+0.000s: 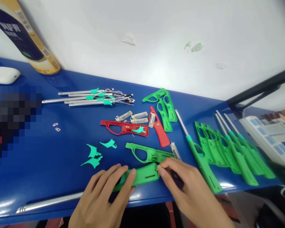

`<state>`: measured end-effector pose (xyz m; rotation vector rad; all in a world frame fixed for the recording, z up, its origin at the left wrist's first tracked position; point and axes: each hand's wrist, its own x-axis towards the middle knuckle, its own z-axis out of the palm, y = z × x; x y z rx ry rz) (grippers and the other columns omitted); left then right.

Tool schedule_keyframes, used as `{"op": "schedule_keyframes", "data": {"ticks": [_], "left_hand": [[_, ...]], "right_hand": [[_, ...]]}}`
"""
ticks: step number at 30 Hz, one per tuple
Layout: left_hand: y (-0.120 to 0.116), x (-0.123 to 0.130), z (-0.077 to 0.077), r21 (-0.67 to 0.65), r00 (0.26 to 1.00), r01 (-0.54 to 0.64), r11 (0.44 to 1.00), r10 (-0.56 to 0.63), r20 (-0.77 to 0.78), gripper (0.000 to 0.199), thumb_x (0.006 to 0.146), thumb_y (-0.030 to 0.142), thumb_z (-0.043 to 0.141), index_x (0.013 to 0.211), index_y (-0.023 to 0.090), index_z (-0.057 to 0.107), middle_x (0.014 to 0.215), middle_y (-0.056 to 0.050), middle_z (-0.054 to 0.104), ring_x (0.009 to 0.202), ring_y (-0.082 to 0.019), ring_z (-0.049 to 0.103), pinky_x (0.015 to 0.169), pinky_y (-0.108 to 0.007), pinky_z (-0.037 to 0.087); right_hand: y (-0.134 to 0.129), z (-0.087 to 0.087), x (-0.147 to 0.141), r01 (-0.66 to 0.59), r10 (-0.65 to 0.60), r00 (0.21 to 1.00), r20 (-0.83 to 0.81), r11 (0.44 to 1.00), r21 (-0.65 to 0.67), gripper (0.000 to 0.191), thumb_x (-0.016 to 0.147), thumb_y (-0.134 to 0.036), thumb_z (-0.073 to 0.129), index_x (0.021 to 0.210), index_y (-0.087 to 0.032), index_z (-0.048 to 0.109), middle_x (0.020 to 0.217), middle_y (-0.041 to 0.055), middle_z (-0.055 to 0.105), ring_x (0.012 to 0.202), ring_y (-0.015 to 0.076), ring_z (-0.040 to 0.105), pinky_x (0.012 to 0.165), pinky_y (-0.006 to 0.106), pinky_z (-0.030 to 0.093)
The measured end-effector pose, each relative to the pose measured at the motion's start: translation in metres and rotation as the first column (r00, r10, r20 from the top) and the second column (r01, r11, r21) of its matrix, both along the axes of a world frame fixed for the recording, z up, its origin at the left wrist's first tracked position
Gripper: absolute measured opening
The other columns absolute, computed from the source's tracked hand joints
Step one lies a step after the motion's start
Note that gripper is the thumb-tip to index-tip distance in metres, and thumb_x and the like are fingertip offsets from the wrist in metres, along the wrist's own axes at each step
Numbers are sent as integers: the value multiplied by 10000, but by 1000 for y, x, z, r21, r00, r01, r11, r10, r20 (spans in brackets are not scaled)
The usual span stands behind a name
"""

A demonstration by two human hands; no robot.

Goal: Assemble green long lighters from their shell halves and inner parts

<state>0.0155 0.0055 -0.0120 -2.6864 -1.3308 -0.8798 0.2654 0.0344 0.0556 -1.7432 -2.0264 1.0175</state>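
Note:
A green long-necked gas lighter (pixel 142 175) lies along the table's front edge, its silver metal tube (pixel 49 202) pointing left. My left hand (pixel 106 193) is closed over the middle of its handle, around the trigger opening. With thumb and forefinger together, my right hand (pixel 185 186) pinches at the handle's right end, where a tiny metallic bit shows between the fingertips; its kind is unclear. Something dark is partly hidden under the right palm. Just behind the lighter lies an open green handle half (pixel 142 152), and a clear fuel tank (pixel 175 151) sits beyond my right hand.
Loose teal triggers (pixel 93 155) lie left of centre. Farther back are metal tubes with wires (pixel 85 99), red handle halves (pixel 125 128), clear tanks (pixel 139 117) and green halves (pixel 166 110). Several green lighters (pixel 242 158) rest at right. A yellow-and-navy can (pixel 30 41) stands back left.

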Motion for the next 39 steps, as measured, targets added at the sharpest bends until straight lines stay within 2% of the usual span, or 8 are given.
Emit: {"op": "schedule_keyframes", "data": {"ticks": [7, 15, 24, 30, 36, 39], "left_hand": [[0, 2, 2, 25, 1000, -20, 999, 20, 19, 318, 1022, 148, 618, 1333, 137, 686, 1260, -149, 696, 1186, -310, 643, 963, -453, 466], [-2, -1, 2, 20, 1000, -5, 1000, 5, -9, 385, 985, 115, 667, 1369, 140, 666, 1288, -151, 688, 1213, -320, 635, 975, -465, 469], [-1, 1, 1, 11, 1000, 1, 1000, -1, 3, 383, 988, 112, 662, 1371, 129, 668, 1297, -161, 679, 1210, -330, 625, 974, -472, 455], [-1, -1, 1, 10, 1000, 5, 1000, -4, -29, 401, 992, 130, 658, 1393, 130, 652, 1306, -167, 681, 1224, -339, 634, 974, -471, 463], [-1, 1, 2, 9, 1000, -11, 1000, 11, -17, 404, 991, 129, 663, 1395, 135, 649, 1298, -159, 683, 1213, -327, 637, 977, -465, 460], [-2, 1, 1, 12, 1000, -12, 1000, 13, -4, 411, 993, 123, 656, 1404, 139, 642, 1294, -153, 685, 1211, -321, 637, 980, -460, 457]], "right_hand": [[5, 2, -4, -37, 37, 999, 11, 999, -29, 256, 1082, -363, 453, 866, -258, 544, 824, -54, 619, 730, 123, 562, 676, 302, 371], [8, 3, -9, -61, 62, 995, 74, 998, -14, 282, 1066, -323, 458, 794, -250, 481, 765, -34, 611, 689, 144, 559, 642, 295, 358], [3, 2, -4, -65, 74, 994, 82, 992, -108, 299, 1094, -400, 395, 841, -267, 486, 715, -53, 594, 623, 146, 555, 620, 299, 328], [5, 4, -6, -55, 66, 993, 101, 993, -105, 309, 1094, -419, 379, 865, -275, 528, 723, -56, 605, 648, 148, 573, 649, 315, 327], [9, 5, -10, -67, 80, 988, 132, 993, -100, 292, 1081, -382, 383, 821, -269, 454, 679, -57, 541, 624, 153, 507, 640, 320, 312], [8, 3, -9, -81, 92, 987, 135, 993, -88, 278, 1083, -369, 395, 834, -268, 464, 697, -56, 567, 618, 147, 522, 635, 313, 326]]}}
